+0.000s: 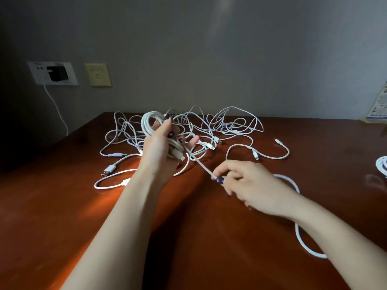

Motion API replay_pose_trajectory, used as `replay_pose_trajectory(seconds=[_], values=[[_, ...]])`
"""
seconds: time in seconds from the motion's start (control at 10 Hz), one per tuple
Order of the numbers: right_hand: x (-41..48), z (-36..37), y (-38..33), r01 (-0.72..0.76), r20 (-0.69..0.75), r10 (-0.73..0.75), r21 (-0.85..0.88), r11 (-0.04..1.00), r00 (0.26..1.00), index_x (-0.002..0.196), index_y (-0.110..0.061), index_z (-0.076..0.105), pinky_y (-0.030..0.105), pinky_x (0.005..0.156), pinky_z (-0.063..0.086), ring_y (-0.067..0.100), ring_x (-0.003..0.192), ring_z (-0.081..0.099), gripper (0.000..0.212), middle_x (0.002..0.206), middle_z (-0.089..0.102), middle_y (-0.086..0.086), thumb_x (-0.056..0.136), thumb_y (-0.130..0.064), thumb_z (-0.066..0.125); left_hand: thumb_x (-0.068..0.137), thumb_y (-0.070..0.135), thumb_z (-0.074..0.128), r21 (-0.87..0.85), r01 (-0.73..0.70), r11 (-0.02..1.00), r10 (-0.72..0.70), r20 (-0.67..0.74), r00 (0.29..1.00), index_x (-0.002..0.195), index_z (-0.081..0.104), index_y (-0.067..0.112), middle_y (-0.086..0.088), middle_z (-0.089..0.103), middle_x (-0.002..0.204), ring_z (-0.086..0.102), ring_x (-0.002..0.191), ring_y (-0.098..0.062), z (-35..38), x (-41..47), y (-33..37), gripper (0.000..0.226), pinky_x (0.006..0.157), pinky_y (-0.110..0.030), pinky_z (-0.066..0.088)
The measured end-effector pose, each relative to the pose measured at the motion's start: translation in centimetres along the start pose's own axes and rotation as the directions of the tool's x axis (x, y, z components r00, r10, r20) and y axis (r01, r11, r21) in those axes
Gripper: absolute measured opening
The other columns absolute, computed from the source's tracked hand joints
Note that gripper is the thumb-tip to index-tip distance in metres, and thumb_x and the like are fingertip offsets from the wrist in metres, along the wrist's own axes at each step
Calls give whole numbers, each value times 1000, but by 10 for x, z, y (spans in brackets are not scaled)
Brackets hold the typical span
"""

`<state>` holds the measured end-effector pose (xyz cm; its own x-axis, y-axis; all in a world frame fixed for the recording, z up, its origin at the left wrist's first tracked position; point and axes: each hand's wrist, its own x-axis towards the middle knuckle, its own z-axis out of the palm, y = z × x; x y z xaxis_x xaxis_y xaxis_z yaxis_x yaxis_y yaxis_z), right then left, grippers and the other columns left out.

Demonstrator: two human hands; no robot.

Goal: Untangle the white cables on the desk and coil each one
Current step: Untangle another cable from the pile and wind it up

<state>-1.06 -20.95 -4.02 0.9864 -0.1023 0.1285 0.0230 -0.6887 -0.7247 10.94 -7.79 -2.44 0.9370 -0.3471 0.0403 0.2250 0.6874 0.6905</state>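
Hovering over the brown desk (62,216), grey wall (209,59) behind, left fingers (165,128) grip a coil (146,120), right fingers (225,167) its strand (201,164).

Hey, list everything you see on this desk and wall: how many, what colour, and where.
cable coil: one, white, gripped in left hand
loose strand: one, white, from coil to right hand
tangled cables: several, count unclear, white, back of desk
long cable: one, white, front right, partly hidden
coiled cable: one, white, desk's right edge, cut off
desk: one, reddish-brown
wall socket: one, white, left wall
charger: one, black, plugged into socket
wall plate: one, beige, right of socket
printed card: one, far right, against wall
left hand: one, grips coil
right hand: one, pinches strand
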Motion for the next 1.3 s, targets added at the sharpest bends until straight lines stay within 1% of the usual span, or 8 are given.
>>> replay_pose_trajectory(seconds=[0.2,0.4,0.6,0.8,0.9,1.0,1.1,1.3], values=[[-3,-3,4,187,-294,-354,-471,862,888,87,-32,69,11,51,35,0,58,49,14,65,53,-16,91,-27,57,98,18,47,-168,172,971,-159,88,983,76,52,10,-1,45,57,41,48,-12,-12,-1,11,24,83,-48,55],[-6,7,2,418,-65,-580,-630,655,812,67,-20,69,30,40,40,14,46,46,34,59,50,-7,87,-28,43,87,18,47,-246,266,932,-201,260,945,78,51,11,-1,42,63,38,57,-12,-15,-2,12,12,67,-31,54],[-5,0,6,537,-122,-697,-549,641,707,70,-17,70,26,41,37,13,47,41,26,60,47,-7,89,-20,52,98,15,44,263,86,961,-131,158,979,80,48,15,1,40,60,38,47,-9,-15,1,-1,18,45,-19,39],[-1,-8,8,595,-319,-765,-488,639,560,76,-8,72,17,57,41,11,57,51,19,67,57,-1,89,-19,63,99,38,40,707,69,704,-271,177,946,85,53,8,-1,46,66,41,48,-11,-3,4,-22,36,49,-20,38],[1,-14,10,565,-417,-703,-419,711,576,77,-8,72,18,59,43,10,60,54,18,68,61,1,86,-22,64,93,56,29,769,4,639,-390,319,863,109,58,6,6,61,74,45,54,-5,4,-7,-28,60,50,-17,40],[1,-17,11,532,-466,-617,-316,785,634,76,-10,71,16,58,44,8,62,56,18,69,62,2,83,-25,63,104,31,19,748,-47,662,-378,387,841,140,35,-5,-21,46,141,53,81,-19,19,-9,-40,53,79,-20,49],[1,-18,13,506,-479,-545,-222,833,688,75,-10,71,17,54,44,4,59,56,20,69,61,1,81,-28,63,103,30,8,726,-191,660,-310,495,812,138,31,-15,-37,38,138,52,116,-40,13,-18,-45,62,68,-14,47],[2,-19,15,496,-463,-581,-304,813,669,74,-13,70,21,53,45,4,55,57,25,69,62,-5,80,-36,63,100,36,43,748,59,661,-624,505,596,124,54,-2,5,57,76,48,44,3,12,-28,-34,46,53,-11,40]])
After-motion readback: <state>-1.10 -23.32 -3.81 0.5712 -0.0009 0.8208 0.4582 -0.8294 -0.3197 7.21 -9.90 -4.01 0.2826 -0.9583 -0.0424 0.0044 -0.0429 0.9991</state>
